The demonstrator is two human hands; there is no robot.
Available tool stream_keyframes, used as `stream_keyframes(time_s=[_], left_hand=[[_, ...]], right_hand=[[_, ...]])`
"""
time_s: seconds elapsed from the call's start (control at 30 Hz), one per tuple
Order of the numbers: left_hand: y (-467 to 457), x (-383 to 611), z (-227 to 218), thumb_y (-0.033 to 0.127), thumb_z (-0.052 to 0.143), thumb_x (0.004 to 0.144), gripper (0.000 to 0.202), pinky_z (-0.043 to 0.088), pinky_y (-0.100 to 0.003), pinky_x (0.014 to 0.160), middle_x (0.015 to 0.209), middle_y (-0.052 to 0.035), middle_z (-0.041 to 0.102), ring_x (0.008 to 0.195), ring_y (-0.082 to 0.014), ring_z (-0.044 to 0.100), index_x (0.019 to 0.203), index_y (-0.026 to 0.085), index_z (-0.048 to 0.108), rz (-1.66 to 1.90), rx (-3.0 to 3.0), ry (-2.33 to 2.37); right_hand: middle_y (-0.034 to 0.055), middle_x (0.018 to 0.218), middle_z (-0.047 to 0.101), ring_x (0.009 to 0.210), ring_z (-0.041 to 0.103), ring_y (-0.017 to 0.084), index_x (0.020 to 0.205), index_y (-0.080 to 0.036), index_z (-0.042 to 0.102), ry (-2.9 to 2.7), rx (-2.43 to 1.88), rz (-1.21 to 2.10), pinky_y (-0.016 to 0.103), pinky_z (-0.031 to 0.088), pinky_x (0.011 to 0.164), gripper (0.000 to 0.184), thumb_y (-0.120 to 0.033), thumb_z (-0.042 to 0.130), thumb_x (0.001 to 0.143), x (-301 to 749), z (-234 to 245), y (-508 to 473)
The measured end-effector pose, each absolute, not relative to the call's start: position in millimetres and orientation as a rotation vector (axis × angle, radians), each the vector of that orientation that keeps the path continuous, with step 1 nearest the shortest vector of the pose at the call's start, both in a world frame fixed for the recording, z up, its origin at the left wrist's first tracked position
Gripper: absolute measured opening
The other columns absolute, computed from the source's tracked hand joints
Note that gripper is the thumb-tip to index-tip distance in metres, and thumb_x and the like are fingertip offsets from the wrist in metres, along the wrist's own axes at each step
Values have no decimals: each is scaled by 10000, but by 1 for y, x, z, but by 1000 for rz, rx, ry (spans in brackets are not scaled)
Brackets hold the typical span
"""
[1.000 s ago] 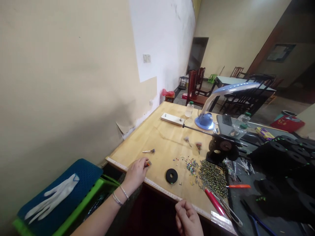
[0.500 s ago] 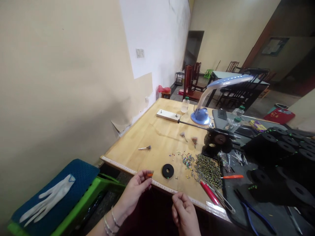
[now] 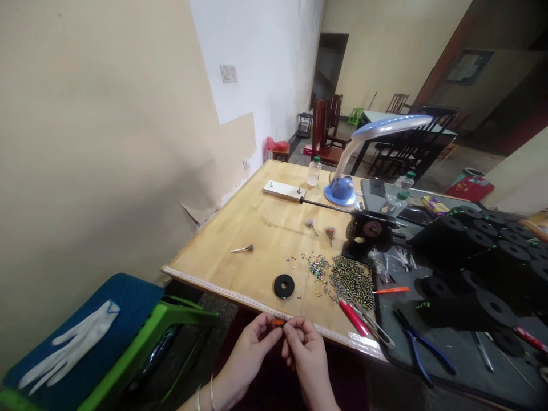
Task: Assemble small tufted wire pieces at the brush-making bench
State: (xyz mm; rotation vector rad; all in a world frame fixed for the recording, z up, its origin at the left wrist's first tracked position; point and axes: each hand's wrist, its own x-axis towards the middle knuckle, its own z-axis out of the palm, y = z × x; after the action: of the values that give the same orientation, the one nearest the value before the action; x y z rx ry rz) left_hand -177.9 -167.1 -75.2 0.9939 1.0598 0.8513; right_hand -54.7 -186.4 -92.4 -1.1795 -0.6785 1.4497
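Between the thumb and fingers of my left hand point(image 3: 252, 349) is a small orange piece point(image 3: 278, 323) with dark markings, held just over the table's front edge. My right hand point(image 3: 307, 353) pinches right beside it, its fingertips meeting the piece; whatever they grip is too small to make out. Just beyond my hands a black ring-shaped disc point(image 3: 283, 286) lies flat on the wooden table point(image 3: 214, 268). To its right spread tiny coloured beads point(image 3: 318, 266) and a pile of small black-and-yellow striped pieces point(image 3: 351, 281).
Red-handled tool point(image 3: 353, 318), tweezers point(image 3: 377, 326) and blue-handled pliers point(image 3: 422, 348) lie at the right. Black spools point(image 3: 468, 308) crowd the grey mat. Behind stand a small machine point(image 3: 371, 229) and a blue lamp point(image 3: 341, 191). A white glove point(image 3: 81, 342) rests on a stool at left.
My right hand has come left and up to meet my left hand at the orange piece. The left hand has shifted slightly right, and the view has tilted a little.
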Motion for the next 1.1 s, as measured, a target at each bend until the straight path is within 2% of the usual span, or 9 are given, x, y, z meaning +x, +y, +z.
stream_keyframes(time_s=[0.1,0.17,0.47,0.6,0.77,0.87,0.97,1.1], left_hand=[[-168,-177,-76,449,728,746,315,416,-227,585,693,4,625,662,-135,558,819,165,612,804,1022,1071],[-169,-176,-77,458,715,757,322,394,-217,540,661,10,609,614,-126,548,803,167,584,785,1039,1070],[-171,-175,-79,451,712,765,321,409,-214,530,647,6,609,588,-121,568,797,163,572,803,1028,1039],[-172,-175,-83,435,735,745,353,427,-223,540,710,4,631,593,-121,579,907,173,562,857,939,1049],[-174,-176,-86,371,812,665,478,481,-265,638,751,18,620,643,-130,591,1011,195,534,886,708,1051],[-175,-176,-82,381,816,651,390,472,-273,648,734,8,610,635,-131,579,886,165,593,836,708,1009],[-174,-176,-79,413,777,687,324,423,-245,594,674,9,590,595,-119,547,743,149,598,800,816,1029],[-174,-179,-79,404,736,713,287,389,-228,570,629,24,555,587,-114,508,714,158,588,803,911,1112]], right_hand=[[-48,429,498,358,365,58,731,-159,550,-679,-1183,1447,169,258,371,603,-719,732,606,-54,-94,-186],[-47,429,498,364,374,62,724,-157,556,-695,-1176,1444,174,269,377,595,-712,736,607,-54,-94,-186],[-50,424,488,368,375,71,710,-173,528,-723,-1157,1456,186,273,391,570,-709,711,643,-54,-98,-188],[-60,431,471,380,359,66,721,-174,520,-708,-1144,1445,180,257,393,553,-693,704,671,-54,-103,-189],[-72,429,452,381,323,55,723,-178,503,-673,-1132,1462,174,236,396,541,-678,706,688,-54,-108,-191],[-77,428,444,378,308,49,715,-181,499,-666,-1111,1489,171,228,398,526,-662,711,697,-54,-108,-192],[-69,429,455,377,316,53,698,-184,496,-683,-1105,1512,172,222,396,524,-661,714,694,-54,-109,-194],[-68,429,465,369,309,53,716,-182,507,-692,-1162,1523,174,208,388,544,-686,706,680,-50,-109,-200]])
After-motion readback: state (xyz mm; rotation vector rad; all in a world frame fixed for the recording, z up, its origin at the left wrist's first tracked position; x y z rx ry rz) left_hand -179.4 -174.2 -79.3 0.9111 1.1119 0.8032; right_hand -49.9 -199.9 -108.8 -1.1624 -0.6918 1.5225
